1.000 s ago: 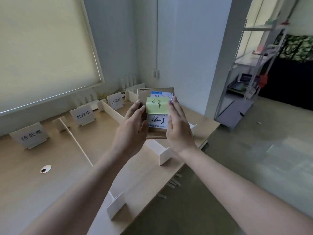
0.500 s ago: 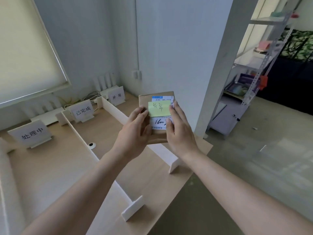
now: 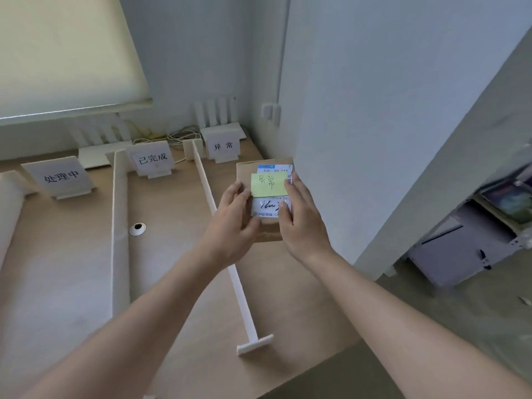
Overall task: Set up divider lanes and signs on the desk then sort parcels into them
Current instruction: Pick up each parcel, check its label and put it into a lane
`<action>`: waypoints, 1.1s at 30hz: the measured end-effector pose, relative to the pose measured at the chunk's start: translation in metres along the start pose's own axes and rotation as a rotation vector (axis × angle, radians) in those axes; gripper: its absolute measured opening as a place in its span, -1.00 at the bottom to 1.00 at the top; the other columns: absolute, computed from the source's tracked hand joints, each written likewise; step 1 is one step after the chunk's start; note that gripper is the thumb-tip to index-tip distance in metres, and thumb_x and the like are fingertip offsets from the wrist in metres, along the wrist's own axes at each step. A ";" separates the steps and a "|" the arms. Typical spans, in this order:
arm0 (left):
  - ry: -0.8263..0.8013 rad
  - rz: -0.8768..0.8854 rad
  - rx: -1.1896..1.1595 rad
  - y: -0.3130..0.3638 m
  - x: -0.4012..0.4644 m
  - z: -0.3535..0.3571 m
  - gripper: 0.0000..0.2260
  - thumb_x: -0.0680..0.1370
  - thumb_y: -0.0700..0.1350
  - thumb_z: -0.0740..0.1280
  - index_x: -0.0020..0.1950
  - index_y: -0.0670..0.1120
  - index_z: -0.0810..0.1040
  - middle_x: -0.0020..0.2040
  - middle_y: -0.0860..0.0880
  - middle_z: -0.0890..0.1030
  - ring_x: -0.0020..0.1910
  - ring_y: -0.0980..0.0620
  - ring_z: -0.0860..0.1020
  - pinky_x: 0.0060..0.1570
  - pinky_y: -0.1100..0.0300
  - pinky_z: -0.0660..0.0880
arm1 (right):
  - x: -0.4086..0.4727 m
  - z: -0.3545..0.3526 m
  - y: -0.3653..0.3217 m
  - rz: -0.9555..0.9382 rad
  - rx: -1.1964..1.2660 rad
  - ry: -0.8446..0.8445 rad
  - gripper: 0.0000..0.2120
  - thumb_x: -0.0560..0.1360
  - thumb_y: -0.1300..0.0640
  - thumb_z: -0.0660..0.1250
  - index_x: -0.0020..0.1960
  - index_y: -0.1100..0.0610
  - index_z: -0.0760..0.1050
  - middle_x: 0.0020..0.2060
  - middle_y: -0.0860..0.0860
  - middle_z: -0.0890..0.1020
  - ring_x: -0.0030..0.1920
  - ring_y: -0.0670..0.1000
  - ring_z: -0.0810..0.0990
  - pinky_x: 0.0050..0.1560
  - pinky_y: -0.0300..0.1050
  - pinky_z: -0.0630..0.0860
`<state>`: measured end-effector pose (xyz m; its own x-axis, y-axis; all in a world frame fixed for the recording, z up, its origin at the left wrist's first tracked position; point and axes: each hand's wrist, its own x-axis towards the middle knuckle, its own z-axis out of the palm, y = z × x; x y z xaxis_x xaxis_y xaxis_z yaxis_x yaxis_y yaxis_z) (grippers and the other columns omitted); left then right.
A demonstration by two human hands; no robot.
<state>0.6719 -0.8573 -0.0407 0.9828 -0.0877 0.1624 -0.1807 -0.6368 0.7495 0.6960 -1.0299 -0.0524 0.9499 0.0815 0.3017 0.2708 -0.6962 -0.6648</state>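
Note:
A small brown parcel [image 3: 269, 233] with a white shipping label and a yellow sticky note [image 3: 269, 184] reading 异常 is held over the rightmost lane of the wooden desk [image 3: 178, 243]. My left hand [image 3: 233, 223] grips its left edge and my right hand [image 3: 302, 223] grips its right edge. White dividers [image 3: 119, 240] [image 3: 224, 249] split the desk into lanes. Three signs stand at the back: 处理中 [image 3: 60, 177], 已完成 [image 3: 152, 158] and 异常 [image 3: 223, 146]. The parcel hovers in front of the 异常 sign.
A cable hole [image 3: 137, 228] sits in the middle lane. Cables and white slotted stands lie along the back wall under the window blind [image 3: 63, 53]. A wall corner rises right of the desk. Past it stands a metal shelf unit [image 3: 489, 226] on the floor.
The view has swung right and closer to the desk. Both hands have carried the parcel forward and down, over the rightmost lane toward the 异常 sign.

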 end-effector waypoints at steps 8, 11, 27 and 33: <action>-0.014 -0.162 0.062 -0.076 0.117 0.037 -0.39 0.66 -0.20 0.24 0.67 -0.12 0.07 0.69 -0.06 -0.05 0.66 0.05 -0.08 0.45 0.32 -0.02 | 0.115 0.081 0.078 -0.054 0.154 -0.171 -0.55 0.71 0.14 0.16 0.59 0.13 0.31 0.63 -0.11 0.18 0.54 -0.27 0.16 0.38 -0.49 0.19; -0.019 -0.222 0.073 -0.116 0.166 0.052 -0.40 0.65 -0.20 0.20 0.67 -0.06 0.07 0.69 -0.06 -0.11 0.66 0.03 -0.09 0.46 0.23 0.09 | 0.162 0.120 0.102 -0.041 0.152 -0.209 -0.55 0.71 0.14 0.15 0.59 0.13 0.31 0.63 -0.11 0.17 0.53 -0.30 0.14 0.39 -0.46 0.20; -0.177 -0.617 0.112 -0.270 0.339 0.091 -0.33 0.63 -0.28 0.15 0.67 -0.19 -0.12 0.66 -0.13 -0.27 0.58 -0.19 0.21 0.47 0.19 0.16 | 0.327 0.287 0.195 0.096 0.254 -0.478 -0.54 0.68 0.20 0.19 0.57 0.23 0.31 0.60 0.00 0.24 0.59 -0.06 0.21 0.59 -0.03 0.20; -0.178 -0.630 0.165 -0.301 0.362 0.103 -0.26 0.61 -0.30 0.17 0.67 -0.16 -0.21 0.65 -0.11 -0.34 0.60 -0.19 0.18 0.46 0.15 0.18 | 0.353 0.324 0.216 0.072 0.259 -0.495 -0.54 0.68 0.22 0.19 0.57 0.22 0.30 0.62 0.01 0.21 0.61 -0.07 0.17 0.60 -0.13 0.14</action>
<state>1.0858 -0.7757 -0.2736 0.8922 0.2229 -0.3928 0.4236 -0.7148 0.5564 1.1398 -0.9203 -0.3107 0.9102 0.4090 -0.0655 0.1731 -0.5191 -0.8370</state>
